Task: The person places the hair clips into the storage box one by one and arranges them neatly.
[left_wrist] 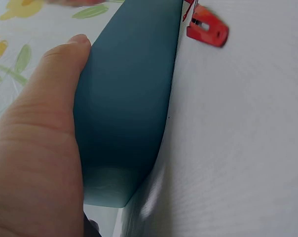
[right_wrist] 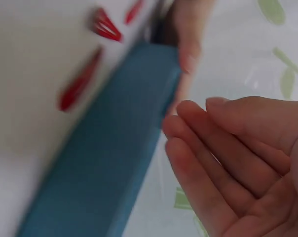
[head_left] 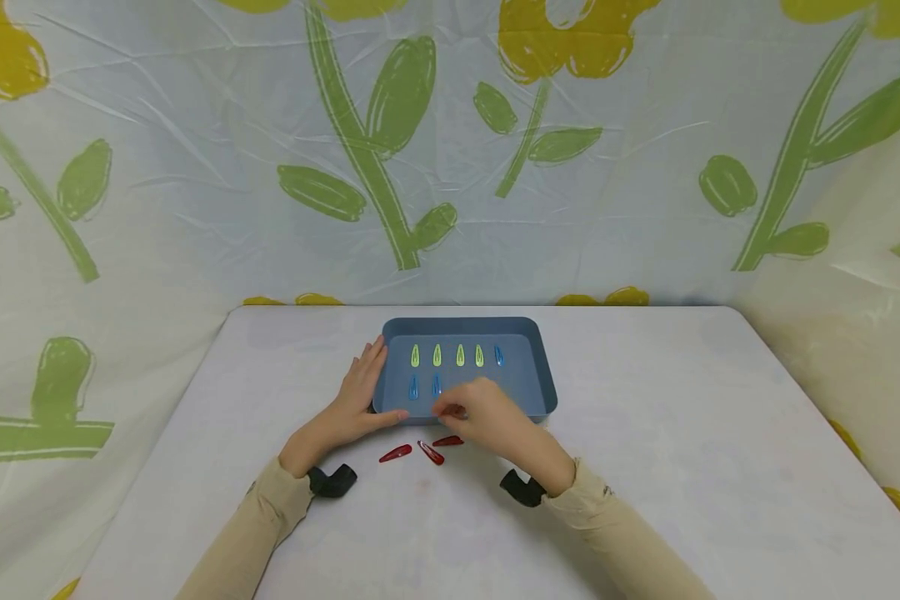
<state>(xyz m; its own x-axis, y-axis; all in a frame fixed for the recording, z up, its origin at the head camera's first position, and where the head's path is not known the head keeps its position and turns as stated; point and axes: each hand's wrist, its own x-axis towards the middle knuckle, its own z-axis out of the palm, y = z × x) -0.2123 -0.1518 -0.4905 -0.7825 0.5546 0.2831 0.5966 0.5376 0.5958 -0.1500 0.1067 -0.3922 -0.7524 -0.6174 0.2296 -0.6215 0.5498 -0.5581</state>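
Observation:
A shallow blue-grey tray [head_left: 542,367] holds hair clips laid in two rows. Several yellow-green hair clips [head_left: 461,356] and a blue hair clip [head_left: 498,356] form the far row; two blue hair clips [head_left: 414,387] show in the near one. My left hand [head_left: 356,404] rests against the tray's left side, fingers straight, the thumb along the near rim. Over the near rim hovers my right hand [head_left: 487,417], its fingers loosely bent. Nothing shows between its thumb and fingers in the right wrist view. It hides part of the tray's near right area.
Three red hair clips lie on the white table [head_left: 682,433] just in front of the tray: one red clip [head_left: 395,452] at the left, another red clip [head_left: 431,452] in the middle and a third red clip [head_left: 447,440] nearest the right hand. A flowered cloth [head_left: 217,167] hangs behind.

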